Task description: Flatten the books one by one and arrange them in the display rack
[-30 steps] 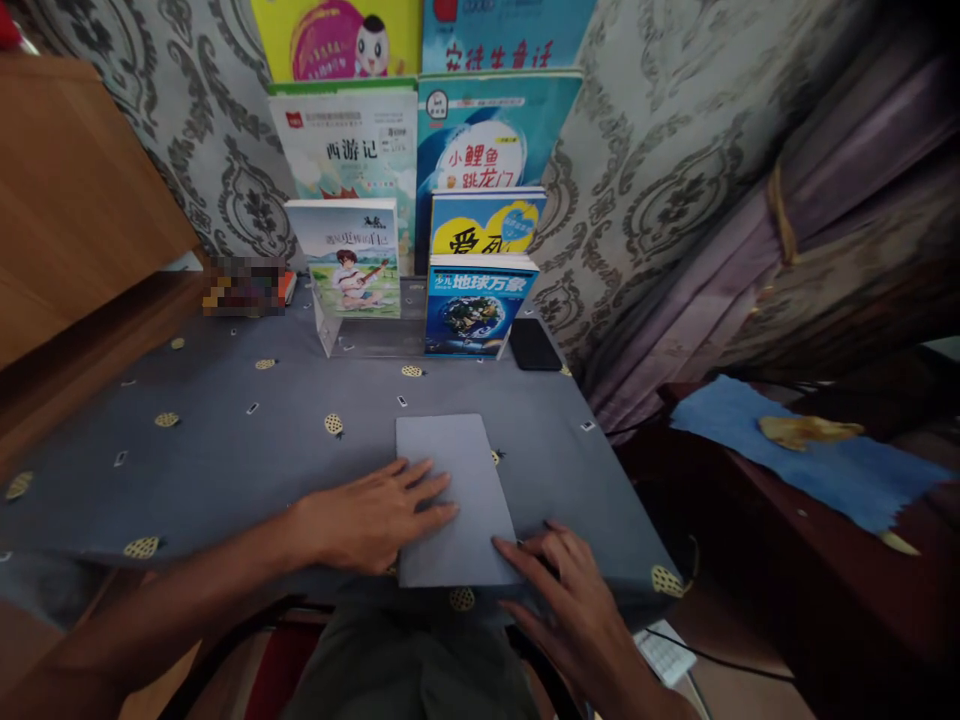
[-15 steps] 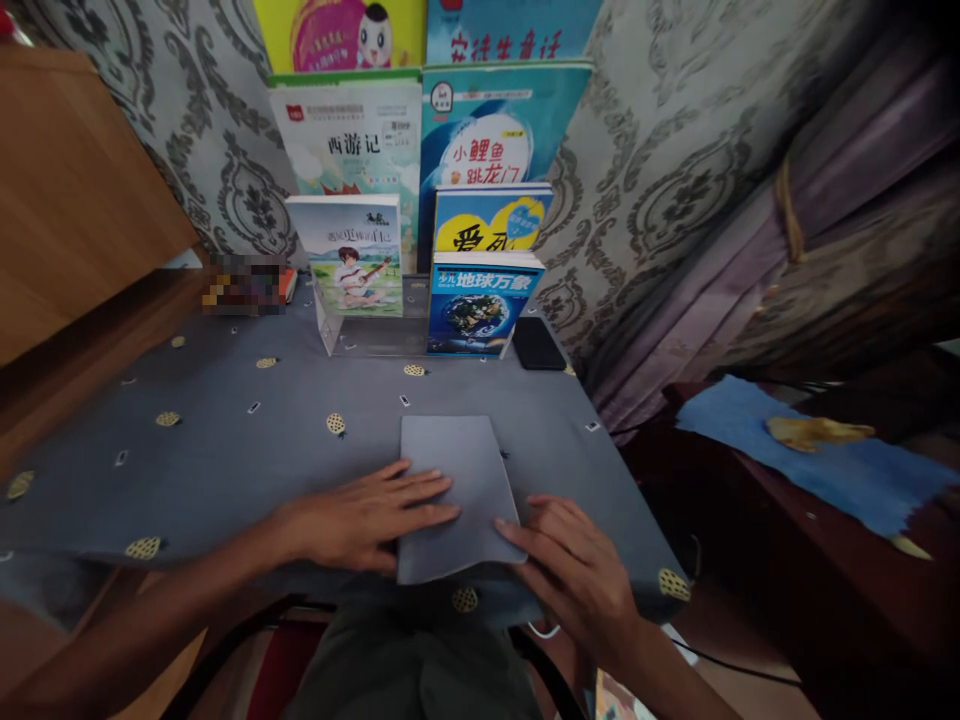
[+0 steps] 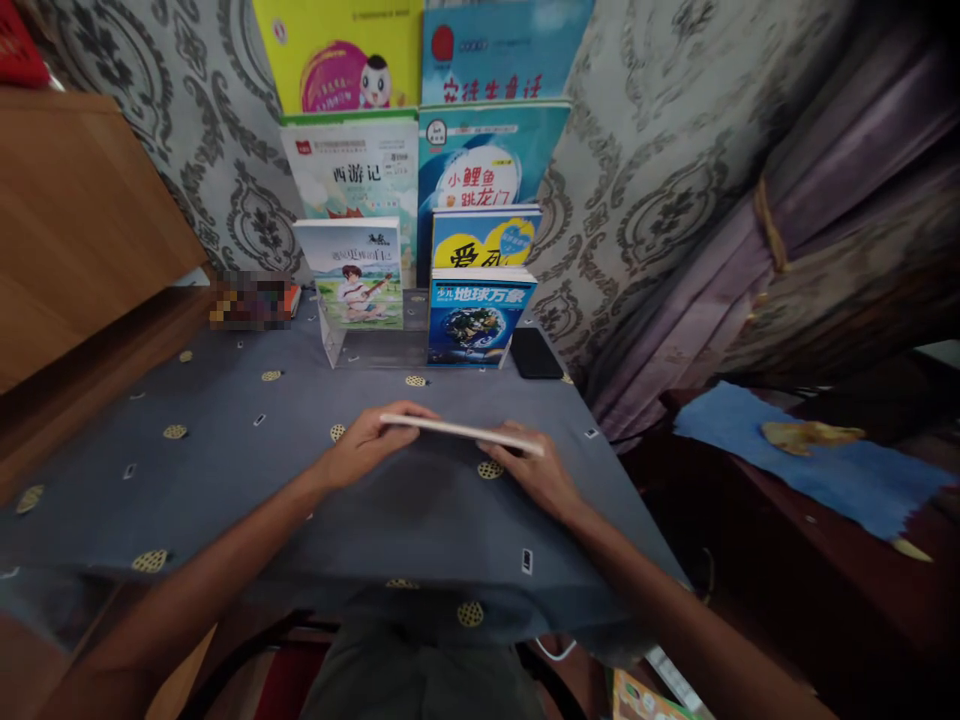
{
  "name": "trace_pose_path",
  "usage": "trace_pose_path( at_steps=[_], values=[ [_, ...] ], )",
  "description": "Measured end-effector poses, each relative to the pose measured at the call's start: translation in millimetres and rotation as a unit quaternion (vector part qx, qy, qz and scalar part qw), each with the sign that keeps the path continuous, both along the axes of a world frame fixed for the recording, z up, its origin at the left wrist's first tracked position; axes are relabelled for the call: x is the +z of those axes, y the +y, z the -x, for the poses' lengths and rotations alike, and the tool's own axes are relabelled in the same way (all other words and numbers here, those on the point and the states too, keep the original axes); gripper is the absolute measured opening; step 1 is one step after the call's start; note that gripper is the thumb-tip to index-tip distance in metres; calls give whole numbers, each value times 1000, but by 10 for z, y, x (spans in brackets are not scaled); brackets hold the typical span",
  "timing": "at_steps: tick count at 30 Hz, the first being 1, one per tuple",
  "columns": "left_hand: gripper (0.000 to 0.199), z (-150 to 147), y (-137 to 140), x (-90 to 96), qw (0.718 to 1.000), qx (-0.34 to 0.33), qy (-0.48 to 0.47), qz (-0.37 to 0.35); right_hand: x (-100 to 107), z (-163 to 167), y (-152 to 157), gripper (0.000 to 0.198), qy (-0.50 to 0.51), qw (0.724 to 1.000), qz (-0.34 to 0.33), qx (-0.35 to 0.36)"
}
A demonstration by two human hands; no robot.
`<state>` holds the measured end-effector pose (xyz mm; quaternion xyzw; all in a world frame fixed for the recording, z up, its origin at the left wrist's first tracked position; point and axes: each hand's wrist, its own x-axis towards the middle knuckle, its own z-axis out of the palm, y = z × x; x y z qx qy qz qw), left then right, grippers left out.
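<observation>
The left hand (image 3: 371, 443) pinches one end of a thin book (image 3: 461, 430), thumb on the near side and fingers behind; the right hand (image 3: 541, 472) grips the other end likewise. From the book, a blue globe-cover paperback (image 3: 476, 325) stands at twelve o'clock in a clear stand (image 3: 382, 352), and a black phone (image 3: 535, 354) lies between one and two. Edge-on like this, I can't say whether it touches the patterned tablecloth (image 3: 247, 490). Its right end looks slightly lower; I'd level it, thumbs matched, pressing lightly so it doesn't bow.
</observation>
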<state>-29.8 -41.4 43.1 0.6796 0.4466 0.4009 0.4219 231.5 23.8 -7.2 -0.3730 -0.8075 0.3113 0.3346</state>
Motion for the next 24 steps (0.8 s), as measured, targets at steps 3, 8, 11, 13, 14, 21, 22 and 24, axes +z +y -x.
trace_pose_path(
  at_steps=[3, 8, 11, 13, 14, 21, 22, 24],
  values=[
    [45, -102, 273, -159, 982, 113, -147, -23, -71, 72, 140, 45, 34, 999, 9, -36],
    [31, -255, 591, -210, 919, 184, -349, -13, -88, 128, 145, 51, 59, 996, 60, -20],
    [27, -308, 664, -183, 901, 215, -378, 2, -105, 133, 108, 52, 69, 994, 79, -14],
    [31, -338, 692, -179, 889, 244, -387, 0, -112, 129, 94, 53, 75, 994, 79, -19],
    [35, -353, 701, -182, 884, 254, -392, -4, -113, 124, 90, 53, 79, 993, 80, -21],
    [30, -420, 681, -246, 896, 250, -364, -48, -55, 66, 21, 55, 90, 984, 151, -5],
    [27, -419, 673, -265, 899, 249, -358, -41, -44, 55, 0, 55, 86, 982, 169, 9],
    [24, -406, 667, -312, 905, 237, -355, 3, -28, 30, -43, 56, 77, 976, 202, 27]
  ],
)
